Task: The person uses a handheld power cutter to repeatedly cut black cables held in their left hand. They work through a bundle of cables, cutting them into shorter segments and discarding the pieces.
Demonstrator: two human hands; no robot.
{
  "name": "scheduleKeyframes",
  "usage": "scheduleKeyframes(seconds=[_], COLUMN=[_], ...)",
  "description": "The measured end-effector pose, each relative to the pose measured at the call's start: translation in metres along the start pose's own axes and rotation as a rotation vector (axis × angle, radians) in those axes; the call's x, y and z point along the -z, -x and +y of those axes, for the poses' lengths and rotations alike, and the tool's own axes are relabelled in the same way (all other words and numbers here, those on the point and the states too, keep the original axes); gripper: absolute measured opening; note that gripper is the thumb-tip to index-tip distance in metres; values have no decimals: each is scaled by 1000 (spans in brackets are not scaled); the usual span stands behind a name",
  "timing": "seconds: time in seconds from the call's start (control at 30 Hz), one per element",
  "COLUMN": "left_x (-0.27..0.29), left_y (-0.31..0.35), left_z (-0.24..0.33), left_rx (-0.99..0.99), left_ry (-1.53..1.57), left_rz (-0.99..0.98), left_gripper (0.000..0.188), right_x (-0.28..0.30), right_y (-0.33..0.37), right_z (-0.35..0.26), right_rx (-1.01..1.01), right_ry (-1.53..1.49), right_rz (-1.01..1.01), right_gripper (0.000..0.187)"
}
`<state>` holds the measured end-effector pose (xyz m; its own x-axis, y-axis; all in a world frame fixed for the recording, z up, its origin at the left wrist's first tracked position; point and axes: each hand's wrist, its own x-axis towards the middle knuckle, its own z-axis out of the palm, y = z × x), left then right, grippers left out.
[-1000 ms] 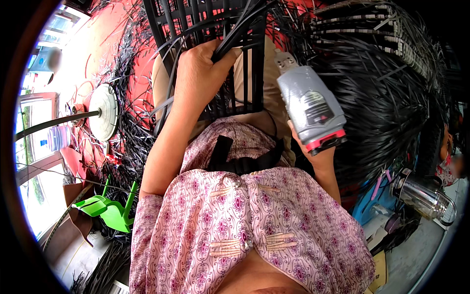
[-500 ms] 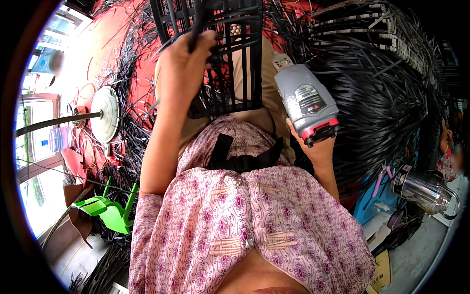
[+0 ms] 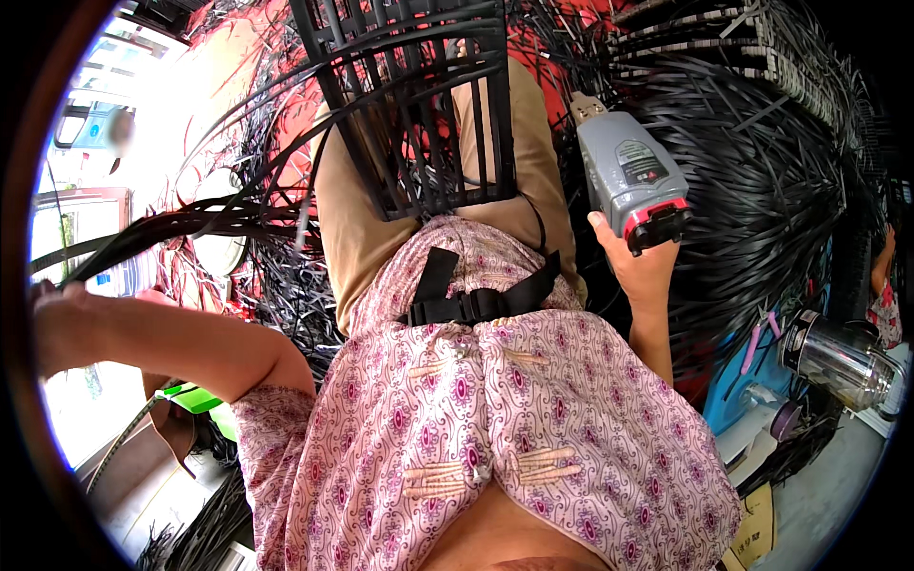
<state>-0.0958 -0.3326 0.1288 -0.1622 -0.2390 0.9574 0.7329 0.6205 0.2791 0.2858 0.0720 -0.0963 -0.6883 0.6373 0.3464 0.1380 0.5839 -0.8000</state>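
Stretched out to the far left, my left hand (image 3: 65, 324) is closed on a bundle of black strips (image 3: 214, 217), flat and plastic-looking. The strips run from the hand across to a black slatted frame (image 3: 500, 124) that stands over my thighs, with some strips threaded through its bars. My fingers are partly lost in the dark rim of the picture. On the right, my right hand (image 3: 640, 269) grips a grey cordless power tool (image 3: 633, 171) with a red and black end, held apart from the frame. Its handle is mostly hidden below the body.
A large pile of black strips (image 3: 733, 190) lies to the right, beneath a striped woven piece (image 3: 800, 81). A clear jug-like container (image 3: 847, 371) and pink-handled scissors (image 3: 752, 343) are at the lower right. Cut strips litter the red floor. A green plastic item (image 3: 195, 398) sits lower left.
My left hand has swung from above the frame out to the far left, drawing the black strips with it. My right hand and the power tool have shifted slightly right.
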Motion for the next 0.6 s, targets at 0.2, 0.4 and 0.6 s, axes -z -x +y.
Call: scheduleKeyframes(seconds=[0.2, 0.4, 0.6], left_x=[-80, -102, -107], left_y=[152, 242, 252], left_z=[213, 210, 207], left_rx=[792, 1563, 1644], left_ry=[850, 1492, 1287], left_rz=[-1168, -1445, -1413], left_gripper=[29, 42, 35], right_x=[1, 8, -2], right_y=[4, 13, 4], right_z=[-7, -10, -6], right_rx=[-9, -77, 8], right_ry=[30, 8, 58], right_rz=[65, -41, 34], right_gripper=[27, 31, 22])
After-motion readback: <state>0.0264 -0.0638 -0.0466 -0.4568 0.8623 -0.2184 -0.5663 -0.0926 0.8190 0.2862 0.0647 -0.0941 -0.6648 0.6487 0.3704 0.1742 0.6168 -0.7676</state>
